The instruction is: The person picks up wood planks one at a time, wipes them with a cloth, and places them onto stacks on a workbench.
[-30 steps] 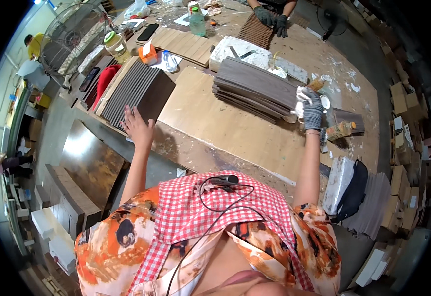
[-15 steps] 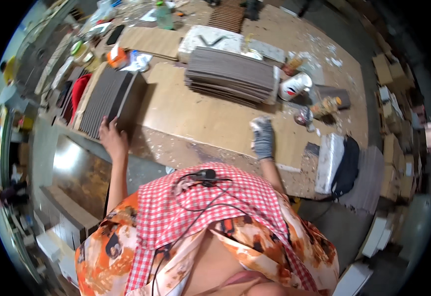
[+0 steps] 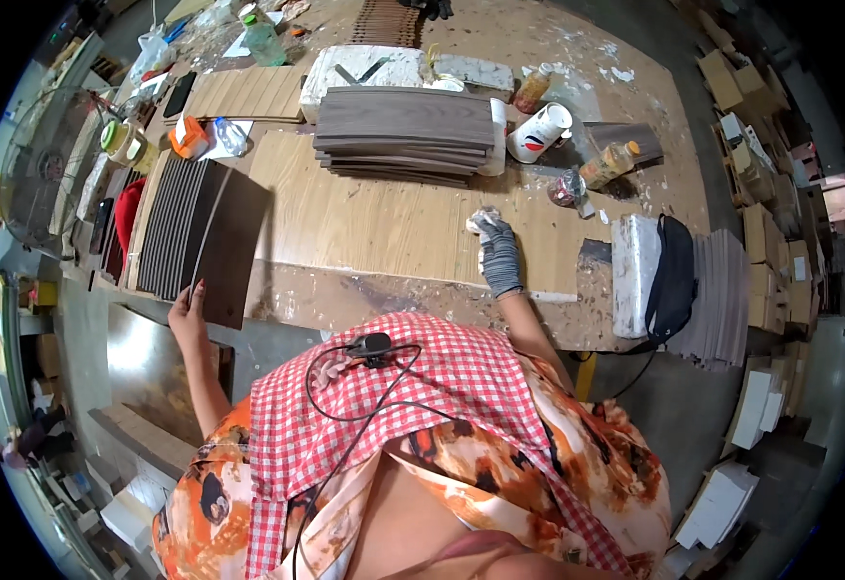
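Observation:
My left hand (image 3: pixel 190 314) pinches the near edge of a dark brown wood-grain panel (image 3: pixel 231 242). That panel leans out from a row of similar panels (image 3: pixel 173 227) standing on edge at the left of the table. In a grey knitted glove, my right hand (image 3: pixel 500 259) grips a crumpled white cloth (image 3: pixel 483 219) over a light wood board (image 3: pixel 374 227). Beyond the board's middle lies a flat stack of dark panels (image 3: pixel 403 126).
A white cup (image 3: pixel 539 133) and several bottles, one of them amber (image 3: pixel 611 164), stand right of the flat stack. A wrapped white block (image 3: pixel 635 275) with a black pouch (image 3: pixel 671 280) sits at the right edge. Another person's dark-gloved hand (image 3: pixel 432 8) shows at the far side.
My left hand has gone from resting on the upright row to pinching one panel, which has swung outward to the right. The whole view has shifted slightly; my right hand still grips the cloth.

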A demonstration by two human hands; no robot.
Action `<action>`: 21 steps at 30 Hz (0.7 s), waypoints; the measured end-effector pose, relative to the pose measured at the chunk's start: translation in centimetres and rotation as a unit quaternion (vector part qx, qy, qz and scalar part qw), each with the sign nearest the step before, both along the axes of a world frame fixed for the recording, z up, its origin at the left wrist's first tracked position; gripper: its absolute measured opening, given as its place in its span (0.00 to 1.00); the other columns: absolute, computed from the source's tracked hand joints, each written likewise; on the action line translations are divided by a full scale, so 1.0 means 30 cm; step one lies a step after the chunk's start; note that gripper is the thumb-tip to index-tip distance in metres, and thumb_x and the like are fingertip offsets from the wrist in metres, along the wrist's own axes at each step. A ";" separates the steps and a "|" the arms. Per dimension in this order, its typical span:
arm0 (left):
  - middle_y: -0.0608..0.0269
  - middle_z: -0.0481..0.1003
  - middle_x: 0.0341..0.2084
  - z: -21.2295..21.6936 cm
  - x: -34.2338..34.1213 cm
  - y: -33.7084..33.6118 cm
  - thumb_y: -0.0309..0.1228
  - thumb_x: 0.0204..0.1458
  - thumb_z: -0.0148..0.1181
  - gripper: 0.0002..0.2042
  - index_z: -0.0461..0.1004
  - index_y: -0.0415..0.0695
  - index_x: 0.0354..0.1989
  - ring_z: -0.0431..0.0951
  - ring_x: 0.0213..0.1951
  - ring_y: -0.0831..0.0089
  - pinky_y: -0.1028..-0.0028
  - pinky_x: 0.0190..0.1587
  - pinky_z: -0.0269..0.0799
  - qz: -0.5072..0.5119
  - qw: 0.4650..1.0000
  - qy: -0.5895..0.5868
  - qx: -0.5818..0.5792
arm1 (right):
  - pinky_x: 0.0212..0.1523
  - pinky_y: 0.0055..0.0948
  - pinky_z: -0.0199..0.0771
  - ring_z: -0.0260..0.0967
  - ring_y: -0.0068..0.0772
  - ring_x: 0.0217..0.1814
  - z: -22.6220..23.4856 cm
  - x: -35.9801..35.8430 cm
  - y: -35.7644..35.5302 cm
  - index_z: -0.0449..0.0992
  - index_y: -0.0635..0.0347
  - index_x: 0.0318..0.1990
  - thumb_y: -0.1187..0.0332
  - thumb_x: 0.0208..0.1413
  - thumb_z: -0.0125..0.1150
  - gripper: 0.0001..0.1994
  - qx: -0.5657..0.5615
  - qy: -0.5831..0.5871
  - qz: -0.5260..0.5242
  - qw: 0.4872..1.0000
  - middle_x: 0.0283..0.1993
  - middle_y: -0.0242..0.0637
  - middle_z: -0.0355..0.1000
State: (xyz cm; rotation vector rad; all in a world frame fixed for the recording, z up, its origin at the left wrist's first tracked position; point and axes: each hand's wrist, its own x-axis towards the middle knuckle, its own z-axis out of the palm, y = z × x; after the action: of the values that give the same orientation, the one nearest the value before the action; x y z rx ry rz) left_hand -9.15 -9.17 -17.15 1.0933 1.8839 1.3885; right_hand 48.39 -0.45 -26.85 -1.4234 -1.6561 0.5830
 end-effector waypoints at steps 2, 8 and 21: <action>0.69 0.79 0.32 0.059 -0.031 -0.032 0.31 0.59 0.61 0.12 0.79 0.34 0.44 0.75 0.34 0.84 0.82 0.39 0.69 -0.061 0.992 -0.076 -0.078 | 0.61 0.29 0.68 0.69 0.35 0.59 -0.017 0.006 -0.019 0.75 0.62 0.52 0.78 0.62 0.47 0.14 0.012 0.046 -0.095 0.994 0.53 0.43 0.73; 0.65 0.79 0.35 0.183 0.280 -0.029 0.33 0.57 0.60 0.14 0.78 0.35 0.46 0.76 0.37 0.79 0.77 0.42 0.70 -0.228 0.933 -0.177 -0.215 | 0.51 0.24 0.72 0.71 0.25 0.44 0.061 -0.008 -0.049 0.71 0.63 0.52 0.82 0.58 0.55 0.15 -0.055 0.352 -0.143 0.923 0.49 0.36 0.74; 0.71 0.80 0.27 -0.140 0.730 0.457 0.36 0.57 0.63 0.12 0.81 0.39 0.39 0.75 0.30 0.84 0.80 0.34 0.70 -0.479 0.782 -0.227 -0.328 | 0.67 0.33 0.63 0.67 0.40 0.62 0.070 0.031 -0.104 0.75 0.63 0.52 0.84 0.53 0.54 0.19 -0.011 -0.010 -0.096 0.995 0.60 0.44 0.69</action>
State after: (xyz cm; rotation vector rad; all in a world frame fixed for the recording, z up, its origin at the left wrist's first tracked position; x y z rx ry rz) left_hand 12.76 4.55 -21.34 0.9737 1.0036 0.2914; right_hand 49.33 -3.58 -24.76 -1.5870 -1.5111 0.4803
